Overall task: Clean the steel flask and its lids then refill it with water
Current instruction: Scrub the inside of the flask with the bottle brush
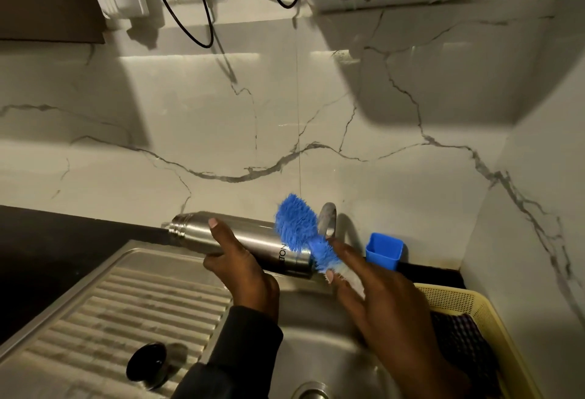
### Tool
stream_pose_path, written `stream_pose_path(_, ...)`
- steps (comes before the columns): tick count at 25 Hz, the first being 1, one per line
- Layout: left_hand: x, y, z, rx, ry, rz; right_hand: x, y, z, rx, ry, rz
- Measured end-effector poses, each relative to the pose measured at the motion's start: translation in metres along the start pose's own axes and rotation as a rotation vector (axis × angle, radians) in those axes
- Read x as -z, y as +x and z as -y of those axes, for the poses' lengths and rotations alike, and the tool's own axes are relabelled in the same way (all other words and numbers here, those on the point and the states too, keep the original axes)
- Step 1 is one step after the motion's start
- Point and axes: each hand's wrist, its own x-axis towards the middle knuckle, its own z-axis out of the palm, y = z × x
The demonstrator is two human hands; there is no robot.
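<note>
Nearest the camera, a black lid lay on the ribbed drainboard at the left side of the steel sink, with a second, steel-coloured piece just beside it, too blurred to tell more. At the sink's right edge sat a yellow basket with a dark cloth inside.

Above the basin, the left hand gripped the steel flask from below, fingers curled round its middle and 1 finger stretched along the body. The flask was held off the sink, its long axis almost level, the threaded mouth pointing left toward the dark counter and the base pointing right, slightly lower.

The right hand pinched the handle of a blue brush between thumb and fingers, 1 finger extended. The bristle head lay against the flask's base end.

Behind them stood the tap and a blue cup at the sink's far edge, against the marble wall.
</note>
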Motion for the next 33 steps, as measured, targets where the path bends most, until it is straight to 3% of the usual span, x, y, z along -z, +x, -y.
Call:
stream_pose_path(4, 0.010, 0.006, 0.002, 0.041, -0.041, 0.090, 0.007, 0.006, -0.006, -0.161, 0.287, 0.219)
stream_pose_path(8, 0.012, 0.003, 0.004, 0.182, -0.081, 0.183, 0.012, 0.013, -0.014, -0.244, 0.433, 0.246)
stream_pose_path(13, 0.005, -0.008, 0.006, 0.266, -0.152, 0.162, 0.009, 0.002, -0.004, -0.367, 0.710, 0.204)
stream_pose_path(19, 0.003, 0.004, 0.018, 0.196, -0.379, 0.123, -0.005, -0.014, 0.001, -0.410, 0.916, 0.230)
stream_pose_path(22, -0.003, 0.007, 0.007, 0.171, -0.389, 0.014, -0.005, -0.023, -0.012, -0.415, 0.779, 0.220)
stream_pose_path(25, 0.009, 0.013, -0.007, 0.021, -0.222, -0.044, -0.005, -0.035, -0.028, -0.448, 0.657, 0.176)
stream_pose_path(28, 0.020, 0.003, -0.008, -0.084, -0.057, 0.085, -0.004, -0.033, -0.024, -0.463, 0.712, 0.071)
stream_pose_path(33, 0.024, -0.008, 0.006, -0.086, 0.053, 0.261, 0.007, -0.016, -0.010, -0.167, 0.565, 0.132)
